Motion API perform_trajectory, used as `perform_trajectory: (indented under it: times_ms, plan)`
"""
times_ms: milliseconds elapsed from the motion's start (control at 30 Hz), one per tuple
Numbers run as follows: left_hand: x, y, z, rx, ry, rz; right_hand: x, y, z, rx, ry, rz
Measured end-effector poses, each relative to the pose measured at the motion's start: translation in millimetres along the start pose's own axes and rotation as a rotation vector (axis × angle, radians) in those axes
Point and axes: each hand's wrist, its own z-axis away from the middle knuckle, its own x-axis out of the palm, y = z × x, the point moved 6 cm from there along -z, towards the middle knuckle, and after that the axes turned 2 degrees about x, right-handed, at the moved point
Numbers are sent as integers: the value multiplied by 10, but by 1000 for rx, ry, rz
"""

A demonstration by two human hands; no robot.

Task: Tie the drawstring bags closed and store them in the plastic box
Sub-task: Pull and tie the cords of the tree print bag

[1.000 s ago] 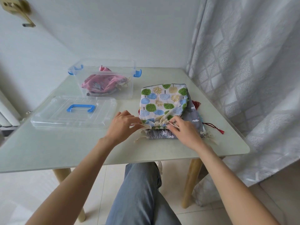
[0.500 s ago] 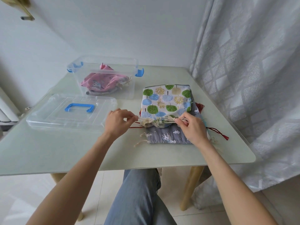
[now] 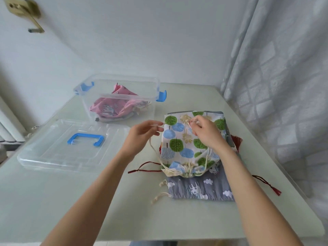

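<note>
- The white cotton drawstring bag printed with green and blue trees lies flat on top of the pile toward the right edge of the pale green table; its mouth, facing the near edge, is already gathered into a pucker.
- Its cream cords run up from that gathered mouth to both hands, which are raised over the bag.
- The right hand has its fingers curled, pinching a cord end above the far part of the bag.
- The left hand, just off the bag's left side, pinches the other cord between thumb and fingertips.
- The step in hand looks like tying: the mouth is drawn, and no knot can be made out yet.
- Next the two cords likely need crossing and pulling snug against the pucker, keeping tension so the gather does not loosen.
- Under it lies a grey fabric bag with white animals and clouds, its mouth untied, and red tasselled cords from another bag stick out.
- The clear plastic box with blue latches stands near the far left, already holding a pink patterned bag; its clear lid with a blue handle lies beside it, nearer the left edge.
</note>
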Motion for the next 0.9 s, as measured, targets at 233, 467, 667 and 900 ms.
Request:
perform_trajectory:
  times_ms: [233, 467, 667, 900]
  plan:
    - [251, -121, -245, -74, 23, 99, 397, 150, -57, 64, -166, -312]
    - [258, -73, -355, 22, 1, -15, 494, 160, -51, 82, -208, -557]
    - [505, 207, -433, -20, -67, 111, 481, -13, -26, 3, -127, -684]
    - [442, -78, -273, -176, -179, 108, 440, 53, -13, 18, -165, -767]
